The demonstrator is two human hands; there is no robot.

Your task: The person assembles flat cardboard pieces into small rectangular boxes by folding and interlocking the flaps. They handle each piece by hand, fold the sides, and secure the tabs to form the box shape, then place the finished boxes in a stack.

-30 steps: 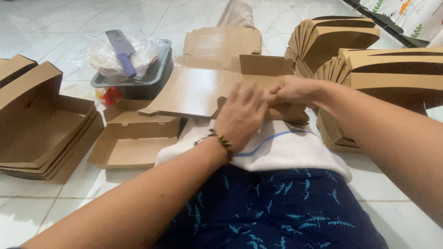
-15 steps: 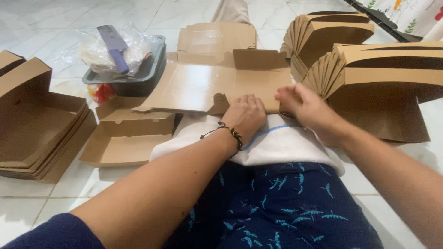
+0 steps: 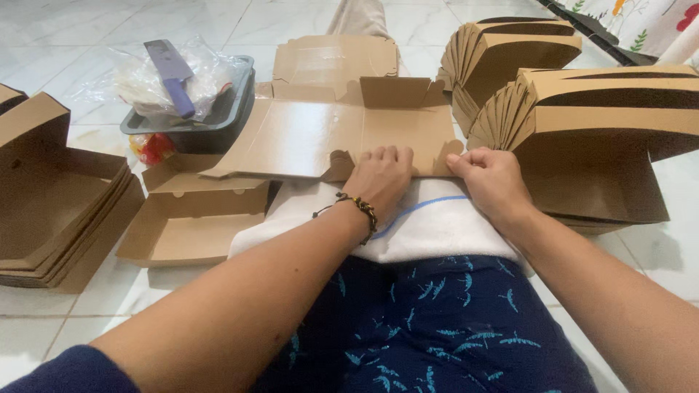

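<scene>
Both hands had settled since the half-second before: the right hand (image 3: 489, 183), which had been hovering loose and blurred off the near right corner of the flat brown cardboard blank (image 3: 320, 138), had come down onto that corner and closed into a pinch on the small flap there, fingers curled tight against the thumb. The left hand (image 3: 378, 178) had shifted slightly rightward and lay knuckles-up along the near edge of the blank, its fingers curled over that edge and pressing it down, a beaded bracelet (image 3: 360, 209) at the wrist. With both hands now fixed on the same edge, the fold along the near side looked under way rather than finished; the blank was otherwise still flat. It lay across the person's lap on a white cloth (image 3: 429, 229), its far side reaching onto the floor. Around it, on pale glossy floor tiles (image 3: 65, 44), were a stack of folded open boxes (image 3: 58, 211) at the left, one open box (image 3: 193, 222) beside the lap, nested box stacks (image 3: 582, 124) at the right, and a dark tray (image 3: 200, 116) holding a plastic bag and a purple knife (image 3: 169, 76).
</scene>
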